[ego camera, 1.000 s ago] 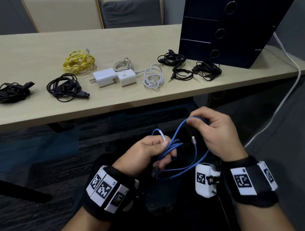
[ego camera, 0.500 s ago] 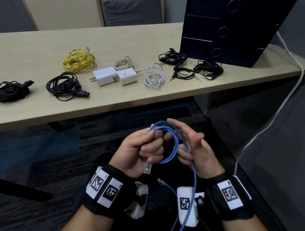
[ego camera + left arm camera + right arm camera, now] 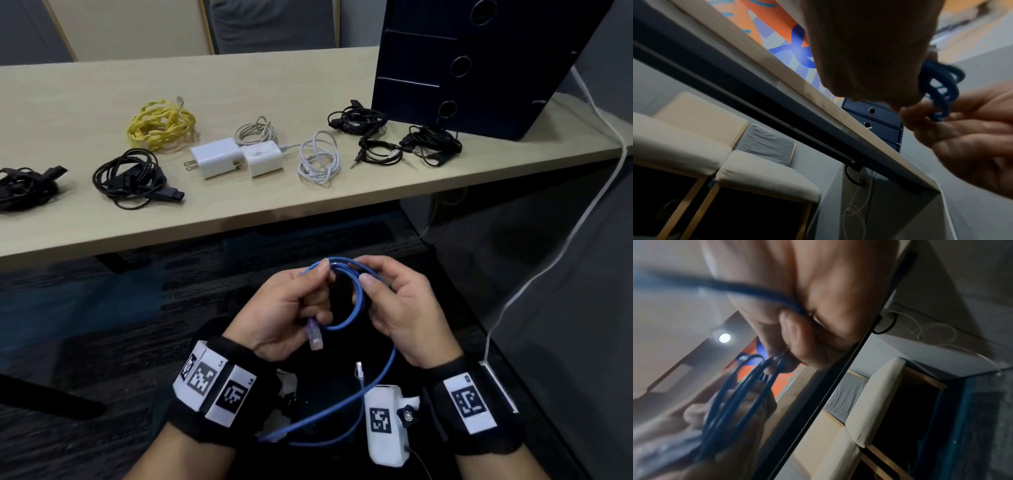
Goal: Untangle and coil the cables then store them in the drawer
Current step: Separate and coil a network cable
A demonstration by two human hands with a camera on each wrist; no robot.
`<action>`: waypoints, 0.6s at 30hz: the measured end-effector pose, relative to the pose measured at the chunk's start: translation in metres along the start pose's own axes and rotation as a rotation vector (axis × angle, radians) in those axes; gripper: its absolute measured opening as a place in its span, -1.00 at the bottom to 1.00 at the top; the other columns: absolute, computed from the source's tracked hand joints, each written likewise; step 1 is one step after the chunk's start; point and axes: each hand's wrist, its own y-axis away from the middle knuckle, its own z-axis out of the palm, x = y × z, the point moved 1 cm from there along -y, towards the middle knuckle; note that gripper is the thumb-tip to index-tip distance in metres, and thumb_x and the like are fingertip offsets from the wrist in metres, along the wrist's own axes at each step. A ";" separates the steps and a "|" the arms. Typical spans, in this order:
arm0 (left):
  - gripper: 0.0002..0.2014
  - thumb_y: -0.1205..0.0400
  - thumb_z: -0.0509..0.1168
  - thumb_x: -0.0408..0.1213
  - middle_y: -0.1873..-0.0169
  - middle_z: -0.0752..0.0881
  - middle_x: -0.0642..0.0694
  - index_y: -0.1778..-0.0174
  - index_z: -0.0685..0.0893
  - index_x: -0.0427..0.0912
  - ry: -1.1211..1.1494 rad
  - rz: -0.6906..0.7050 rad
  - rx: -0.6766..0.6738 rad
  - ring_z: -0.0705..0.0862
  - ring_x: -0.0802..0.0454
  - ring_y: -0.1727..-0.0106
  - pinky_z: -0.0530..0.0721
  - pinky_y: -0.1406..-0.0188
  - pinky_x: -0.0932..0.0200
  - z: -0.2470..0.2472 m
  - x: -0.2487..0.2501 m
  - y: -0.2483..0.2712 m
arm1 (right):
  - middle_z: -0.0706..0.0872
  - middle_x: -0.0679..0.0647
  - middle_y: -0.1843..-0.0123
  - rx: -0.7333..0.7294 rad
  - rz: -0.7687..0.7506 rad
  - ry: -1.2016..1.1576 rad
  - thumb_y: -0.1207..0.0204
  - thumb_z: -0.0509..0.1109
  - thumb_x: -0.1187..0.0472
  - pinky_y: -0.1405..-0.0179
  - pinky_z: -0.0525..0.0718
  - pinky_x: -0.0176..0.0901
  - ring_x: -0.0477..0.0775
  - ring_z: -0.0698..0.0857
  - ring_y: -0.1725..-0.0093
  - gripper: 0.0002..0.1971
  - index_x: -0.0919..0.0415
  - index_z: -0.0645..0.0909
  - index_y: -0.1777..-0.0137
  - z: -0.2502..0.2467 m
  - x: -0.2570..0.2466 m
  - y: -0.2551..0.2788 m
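Observation:
Both hands hold a blue network cable (image 3: 358,301) below the table's front edge. My left hand (image 3: 294,301) grips a small coil of its loops, and one clear plug (image 3: 315,337) hangs under the fist. My right hand (image 3: 394,301) pinches the cable beside the coil; the loose tail (image 3: 373,383) runs down past the right wrist, its other plug (image 3: 359,371) dangling. The left wrist view shows the blue loops (image 3: 937,91) between both hands. The right wrist view shows the cable (image 3: 740,395) blurred. The dark blue drawer unit (image 3: 479,65) stands shut at the table's right end.
On the wooden table (image 3: 274,212) lie a yellow cable bundle (image 3: 161,125), black bundles (image 3: 130,178) (image 3: 24,186) (image 3: 356,118) (image 3: 431,144), two white chargers (image 3: 236,159) and a white coiled cable (image 3: 320,157). A white cord (image 3: 582,212) hangs off the table's right end.
The right hand brought a length of cable over to the left hand, adding a loop to the coil. Both hands came together and now sit slightly higher and closer.

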 end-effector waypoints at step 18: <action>-0.70 -0.65 0.09 -0.04 0.68 0.26 0.09 0.21 0.48 -0.22 0.077 0.014 0.008 0.24 0.19 0.70 0.56 0.45 0.25 0.020 -0.001 0.002 | 0.80 -0.09 0.10 0.088 -0.195 0.425 -0.58 0.30 0.22 0.04 0.59 -0.44 -0.26 0.72 0.12 -0.78 -0.07 0.69 -0.10 0.006 0.003 -0.003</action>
